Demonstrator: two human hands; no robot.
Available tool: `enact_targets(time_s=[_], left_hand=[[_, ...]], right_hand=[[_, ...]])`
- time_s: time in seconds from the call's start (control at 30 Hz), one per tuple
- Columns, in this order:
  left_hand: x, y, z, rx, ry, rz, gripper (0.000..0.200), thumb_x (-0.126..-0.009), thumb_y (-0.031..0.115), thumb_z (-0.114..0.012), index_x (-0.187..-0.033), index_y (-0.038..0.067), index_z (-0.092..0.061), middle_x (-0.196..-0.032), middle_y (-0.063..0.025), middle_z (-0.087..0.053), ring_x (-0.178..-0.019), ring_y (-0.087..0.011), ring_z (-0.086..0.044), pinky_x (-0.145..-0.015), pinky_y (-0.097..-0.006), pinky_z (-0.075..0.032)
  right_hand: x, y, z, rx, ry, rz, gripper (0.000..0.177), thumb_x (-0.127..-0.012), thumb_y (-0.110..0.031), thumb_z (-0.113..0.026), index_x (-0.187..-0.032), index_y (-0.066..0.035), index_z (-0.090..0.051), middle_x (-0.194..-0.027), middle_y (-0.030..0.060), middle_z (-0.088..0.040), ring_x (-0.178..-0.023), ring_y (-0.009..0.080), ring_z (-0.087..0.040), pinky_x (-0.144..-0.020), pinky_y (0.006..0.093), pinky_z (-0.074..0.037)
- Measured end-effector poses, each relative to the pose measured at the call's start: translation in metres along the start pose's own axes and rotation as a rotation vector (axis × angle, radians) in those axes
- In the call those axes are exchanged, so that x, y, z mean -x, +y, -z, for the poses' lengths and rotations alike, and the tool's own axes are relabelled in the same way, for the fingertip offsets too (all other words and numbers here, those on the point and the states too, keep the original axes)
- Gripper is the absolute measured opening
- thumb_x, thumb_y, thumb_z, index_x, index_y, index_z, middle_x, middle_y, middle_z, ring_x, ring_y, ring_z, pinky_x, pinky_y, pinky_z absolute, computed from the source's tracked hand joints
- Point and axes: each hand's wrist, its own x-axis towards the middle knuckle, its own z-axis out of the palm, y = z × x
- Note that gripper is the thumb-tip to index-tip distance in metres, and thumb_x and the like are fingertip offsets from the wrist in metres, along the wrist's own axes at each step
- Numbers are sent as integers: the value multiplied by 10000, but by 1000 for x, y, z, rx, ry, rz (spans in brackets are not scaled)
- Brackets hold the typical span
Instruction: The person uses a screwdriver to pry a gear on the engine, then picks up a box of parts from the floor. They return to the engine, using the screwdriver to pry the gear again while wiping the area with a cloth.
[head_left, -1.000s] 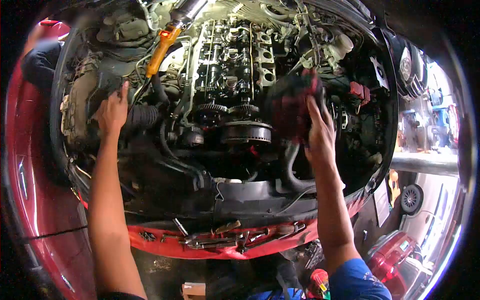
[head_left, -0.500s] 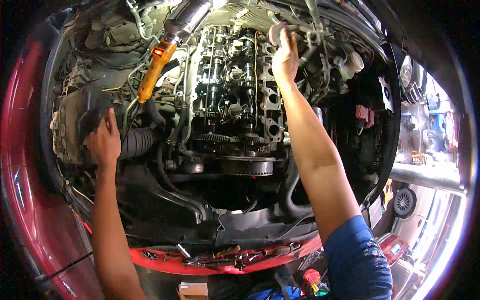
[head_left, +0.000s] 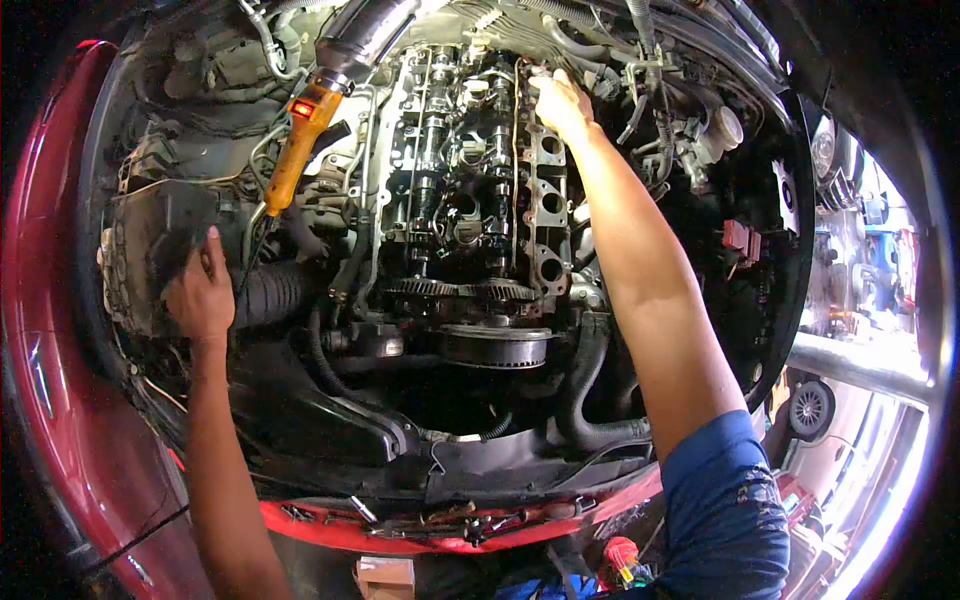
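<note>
My left hand [head_left: 203, 295] rests with its fingers stretched out on the black plastic box [head_left: 160, 255], beside a ribbed air hose [head_left: 275, 293]. My right hand [head_left: 563, 105] is closed at the far end of the engine's right flange [head_left: 548, 205], which has a row of oval ports. A small reddish pad shows in its fingers half a second ago; now the hand mostly hides it. Between my hands lies the uncovered cylinder head, with camshafts [head_left: 425, 175] and two gears [head_left: 420, 288] at its near end.
A lit work lamp with an orange handle [head_left: 297, 160] leans over the engine's left side. Tools [head_left: 480, 525] lie along the red front edge. A cardboard box [head_left: 385, 577] stands below. Hoses [head_left: 590, 390] and a red terminal cover [head_left: 741, 243] are at right.
My right hand has come down and slightly left, from above the flange onto its far end. My left hand stays on the box, and the view has shifted slightly.
</note>
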Motion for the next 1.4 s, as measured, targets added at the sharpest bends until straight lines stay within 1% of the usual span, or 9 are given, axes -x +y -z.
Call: enact_targets(time_s=[0.13,0.47,0.7,0.9,1.03,1.13,1.27,1.33,1.4], left_hand=[[0,0,3,-118,-23,4,694,-1016,653,-335,-1054,108,-763,-911,-132,-757,-859,-399,-703,-803,-501,-531],[6,5,13,6,2,-14,703,-1002,681,-327,-1040,118,-745,-934,-209,-732,-874,-437,-688,-795,-541,-523],[7,4,8,53,45,-8,695,-1002,680,-329,-1002,116,-734,-907,-216,-728,-856,-449,-684,-788,-558,-522],[3,-1,2,12,70,-43,691,-1004,671,-344,-997,113,-752,-898,-219,-726,-835,-444,-682,-770,-560,-513],[1,2,4,1,6,-2,690,-1008,657,-354,-978,97,-755,-870,-224,-722,-791,-446,-674,-760,-555,-507],[3,0,3,-48,70,-49,680,-1012,646,-362,-978,91,-753,-836,-226,-718,-764,-446,-675,-752,-552,-514],[2,-1,0,-27,79,-34,639,-1005,644,-372,-939,127,-742,-837,-151,-733,-819,-425,-687,-745,-530,-521],[2,0,3,-14,64,-13,634,-1004,646,-375,-943,134,-744,-849,-148,-736,-828,-419,-689,-753,-526,-525],[2,0,3,-21,113,-38,638,-1003,647,-377,-931,127,-739,-851,-150,-737,-828,-416,-690,-756,-524,-527]], right_hand=[[-5,20,1,-53,-50,212,356,-845,-155,-640,-1187,-238,-697,-1022,91,-683,-1070,267,-655,-903,382,-548],[41,3,34,-133,-261,65,396,-805,-81,-610,-1156,-203,-745,-1015,163,-716,-1009,307,-696,-903,390,-555],[93,-6,54,-98,217,-277,405,-898,-174,-563,-1298,-163,-629,-1167,194,-636,-1088,391,-635,-900,476,-519],[32,-26,40,-151,497,-126,412,-856,-106,-625,-1259,-21,-640,-1057,282,-651,-1044,440,-614,-946,485,-500],[-5,-9,5,-40,15,-8,445,-819,-216,-599,-1215,-22,-660,-1113,257,-663,-1093,408,-616,-973,480,-485],[-14,12,6,254,-265,504,271,-778,-177,-599,-967,-52,-748,-877,145,-737,-1045,349,-676,-911,471,-511],[0,-7,32,-478,-362,-70,212,-942,-186,-550,-753,-133,-630,-593,83,-574,-528,233,-580,-429,357,-378],[-19,22,8,-932,-618,-137,305,-1011,-245,-498,-714,-177,-480,-506,6,-384,-384,165,-382,-360,339,-257],[1,25,10,-846,-648,-84,119,-928,-149,-530,-1046,-147,-547,-542,32,-450,-420,168,-433,-393,348,-318]])
